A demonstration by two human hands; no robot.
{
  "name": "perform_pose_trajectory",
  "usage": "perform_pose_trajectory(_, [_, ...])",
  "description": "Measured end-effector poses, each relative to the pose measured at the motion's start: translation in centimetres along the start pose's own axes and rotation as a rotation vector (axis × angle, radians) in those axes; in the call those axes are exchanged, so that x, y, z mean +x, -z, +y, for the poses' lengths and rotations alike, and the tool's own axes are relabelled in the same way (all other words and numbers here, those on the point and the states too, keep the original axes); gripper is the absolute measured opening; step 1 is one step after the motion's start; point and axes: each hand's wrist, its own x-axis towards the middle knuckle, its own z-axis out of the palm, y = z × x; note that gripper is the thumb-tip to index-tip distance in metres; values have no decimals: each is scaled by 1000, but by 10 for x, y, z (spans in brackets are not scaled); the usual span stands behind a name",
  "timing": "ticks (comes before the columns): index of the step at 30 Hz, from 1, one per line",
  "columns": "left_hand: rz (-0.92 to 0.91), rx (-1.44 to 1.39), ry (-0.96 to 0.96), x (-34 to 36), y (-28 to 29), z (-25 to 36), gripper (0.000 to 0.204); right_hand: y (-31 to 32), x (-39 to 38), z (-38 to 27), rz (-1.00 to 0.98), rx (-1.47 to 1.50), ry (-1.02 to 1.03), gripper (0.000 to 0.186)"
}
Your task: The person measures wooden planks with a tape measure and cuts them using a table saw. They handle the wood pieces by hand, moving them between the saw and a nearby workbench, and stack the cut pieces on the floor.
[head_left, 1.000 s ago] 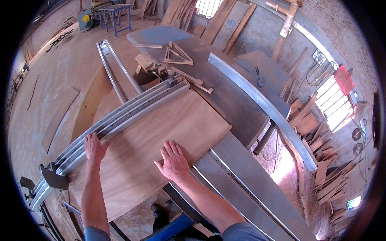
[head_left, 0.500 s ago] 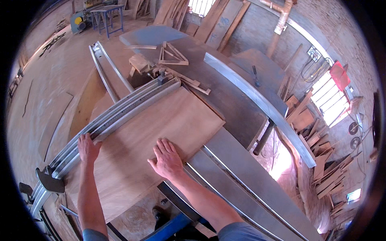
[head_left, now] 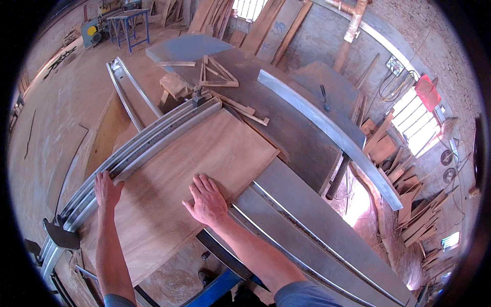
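A wide, light-brown plywood panel (head_left: 169, 204) lies flat across a metal machine table (head_left: 307, 220). Its far-left long edge runs along a ribbed aluminium fence (head_left: 153, 131). My left hand (head_left: 108, 192) rests where the panel meets this fence, fingers stretched over the fence's near edge and thumb apart. Flat on the panel, close to its right edge, lies my right hand (head_left: 207, 199) with the fingers extended and the thumb out to the side. Neither hand grips anything. A black clamp-like plate (head_left: 62, 234) sits on the fence's near end, left of my left forearm.
A long silver guide rail (head_left: 327, 130) crosses the dark table at the right. Wood strips joined in a triangle (head_left: 219, 74) and a wood block (head_left: 175, 84) lie farther off. Board offcuts (head_left: 422, 217) pile by the right wall; a blue-framed table (head_left: 129, 25) stands far left.
The whole view has shifted slightly, so most things appear a little farther left. Both hands keep about the same places on the panel and fence.
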Motion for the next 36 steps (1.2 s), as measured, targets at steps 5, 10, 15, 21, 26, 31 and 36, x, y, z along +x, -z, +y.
perform_pose_trajectory(5, [2,2,6,-1,1,0,51,0,2,1,-10,-4,7,60])
perform_pose_trajectory(10, [9,-4,13,0,-1,-2,50,-4,3,2,8,-1,13,59])
perform_pose_trajectory(15, [-14,6,25,-1,3,1,50,-4,4,3,21,-9,20,59])
perform_pose_trajectory(21, [-5,19,19,-3,8,1,50,-1,6,4,-48,36,10,60])
perform_pose_trajectory(26, [-33,-21,44,-2,10,5,50,1,6,8,-11,23,30,59])
perform_pose_trajectory(31, [-7,-12,30,-2,1,0,50,-4,5,11,34,25,41,59])
perform_pose_trajectory(36, [-19,-11,45,-3,6,4,50,-3,5,12,40,0,52,59])
